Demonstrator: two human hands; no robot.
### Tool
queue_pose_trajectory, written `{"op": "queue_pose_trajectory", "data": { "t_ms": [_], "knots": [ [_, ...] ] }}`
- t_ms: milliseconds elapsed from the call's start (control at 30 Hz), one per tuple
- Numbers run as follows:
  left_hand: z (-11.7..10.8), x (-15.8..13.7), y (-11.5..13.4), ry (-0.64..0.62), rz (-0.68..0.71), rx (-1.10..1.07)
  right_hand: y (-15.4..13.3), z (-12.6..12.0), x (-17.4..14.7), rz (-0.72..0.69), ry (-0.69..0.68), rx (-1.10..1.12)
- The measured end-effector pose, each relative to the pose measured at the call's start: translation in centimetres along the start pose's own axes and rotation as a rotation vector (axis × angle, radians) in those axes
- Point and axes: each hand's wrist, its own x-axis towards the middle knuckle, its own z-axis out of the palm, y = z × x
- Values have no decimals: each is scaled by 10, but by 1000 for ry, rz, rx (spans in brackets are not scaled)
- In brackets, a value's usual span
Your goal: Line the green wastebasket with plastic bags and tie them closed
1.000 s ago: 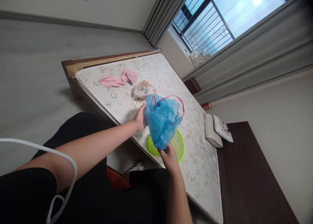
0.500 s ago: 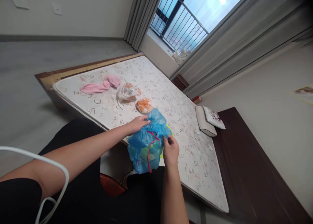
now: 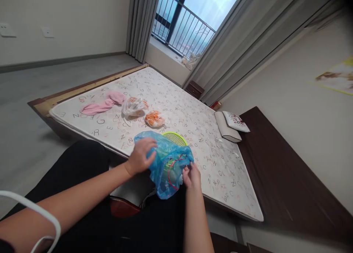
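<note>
A thin blue plastic bag [image 3: 158,144] with a red drawstring [image 3: 169,172] hangs over my lap at the bed's edge. Something pale green shows through the film; its kind is unclear. My right hand [image 3: 192,175] pinches the bag's right side near the rim. Against its left side lies my left hand [image 3: 142,155], fingers apart and slightly blurred, thumb stretched out. Just behind the bag a yellow-green mesh basket [image 3: 176,137] rests on the mattress, partly covered by the blue film.
On the lettered mattress [image 3: 176,106] lie an orange-and-white bag [image 3: 154,118], a whitish plastic bag [image 3: 134,107] and a pink cloth [image 3: 104,103]. Pillows [image 3: 227,126] lie by the dark headboard [image 3: 270,164]. A white cable [image 3: 35,209] loops beside my left arm.
My left hand has let go of the bag's top and moved left and down, spreading its fingers. The bag has opened wider, uncovering more of the mesh basket. The camera view has shifted.
</note>
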Motion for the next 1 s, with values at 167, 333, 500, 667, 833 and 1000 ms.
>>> {"op": "queue_pose_trajectory", "data": {
  "t_ms": [167, 333, 500, 667, 833, 1000],
  "knots": [
    [53, -33, 30, -355, -249, -74, -5, 22, -33, 29, -315, -54],
    [48, -13, 10, -462, -450, -319, -36, 35, -60, 30, -351, -130],
    [14, 46, 25, -276, -582, -389, -84, 34, -60, -179, -218, -163],
    [6, 109, 78, -232, -590, -566, -116, 27, -48, -461, -69, -351],
    [17, 143, 134, -426, -708, -899, -111, 24, -65, -1045, 350, -715],
    [40, 145, 151, -713, -581, -927, -82, 26, -77, -1249, 200, -1062]
  ]
}}
